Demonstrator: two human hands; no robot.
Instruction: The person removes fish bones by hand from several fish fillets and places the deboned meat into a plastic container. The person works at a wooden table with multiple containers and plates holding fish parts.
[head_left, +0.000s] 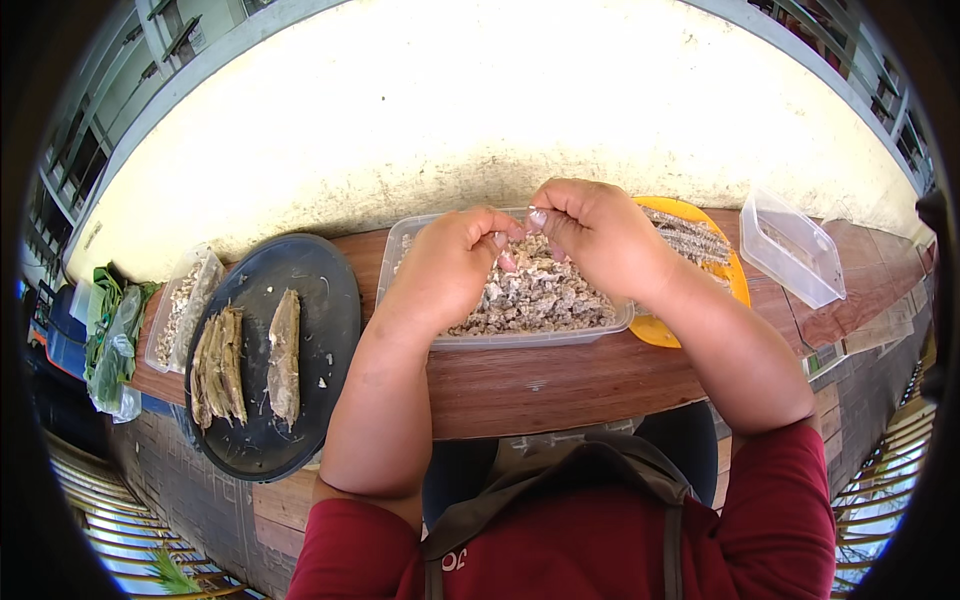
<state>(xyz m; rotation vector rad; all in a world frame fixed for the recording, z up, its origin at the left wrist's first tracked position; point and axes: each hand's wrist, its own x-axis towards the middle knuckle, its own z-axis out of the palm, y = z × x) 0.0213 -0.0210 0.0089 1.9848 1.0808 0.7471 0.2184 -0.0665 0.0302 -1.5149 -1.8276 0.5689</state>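
Note:
Both hands are raised over a clear plastic tub (525, 341) filled with pale, brownish crumbled pieces (536, 304). My left hand (465, 262) is over the tub's left half, fingertips pinched towards the thumb. My right hand (592, 232) is close beside it, thumb and forefinger pressed together near the tub's far edge. A small whitish bit seems to lie at the fingertips, but whether either hand grips it is unclear. An orange plate (739, 281) right of the tub holds long, rough greyish strips (686, 236), partly hidden by my right arm.
A black oval tray (322, 300) at left bears a bundle of fibrous brown strips (217, 367) and a single piece (284, 360). Behind it stand a small tub of pale pieces (180, 307) and green leaves with plastic bags (116, 345). A clear container (795, 255) is at right, by the wall (487, 172).

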